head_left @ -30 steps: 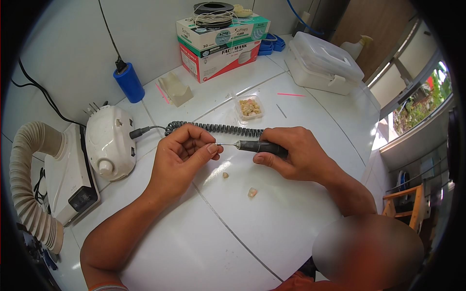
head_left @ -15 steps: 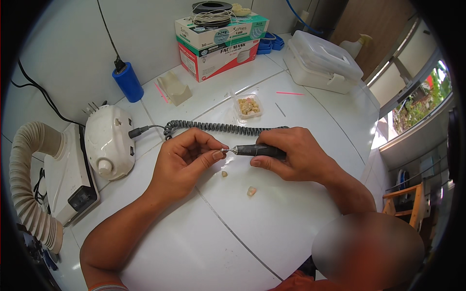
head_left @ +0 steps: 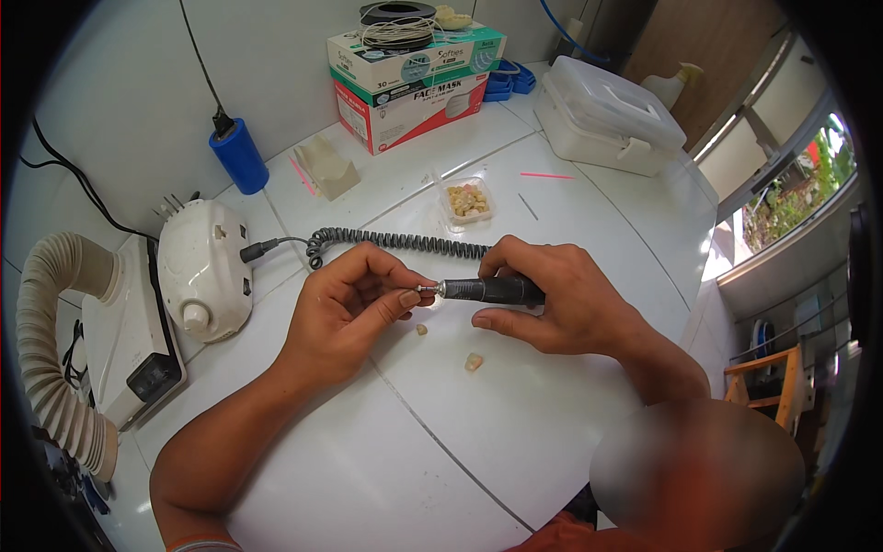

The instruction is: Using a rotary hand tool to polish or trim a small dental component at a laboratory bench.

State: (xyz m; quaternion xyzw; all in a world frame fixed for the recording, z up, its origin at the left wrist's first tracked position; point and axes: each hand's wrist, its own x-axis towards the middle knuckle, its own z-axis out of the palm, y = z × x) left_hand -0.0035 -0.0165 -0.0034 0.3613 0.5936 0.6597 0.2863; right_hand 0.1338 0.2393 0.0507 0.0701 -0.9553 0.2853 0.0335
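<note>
My right hand is wrapped over the back of a black rotary handpiece, its thumb stretched out just below the barrel. At the handpiece's metal nose, the thumb and forefinger of my left hand pinch a slim metal bit. Whether anything else sits in that pinch is hidden by the fingers. Below on the white tabletop lie a small yellowish chip and a larger pale, pinkish-yellow piece. A coiled black cord runs behind my hands.
On the left stand a white control unit and a ribbed hose. Beyond my hands are a clear tub of yellowish pieces, a thin metal rod and a pink stick. Stacked boxes and a lidded case stand farther back.
My right thumb has come away from the handpiece's barrel and now sits lower, apart from it. The left hand keeps its pinch at the tip. The whole view has shifted slightly.
</note>
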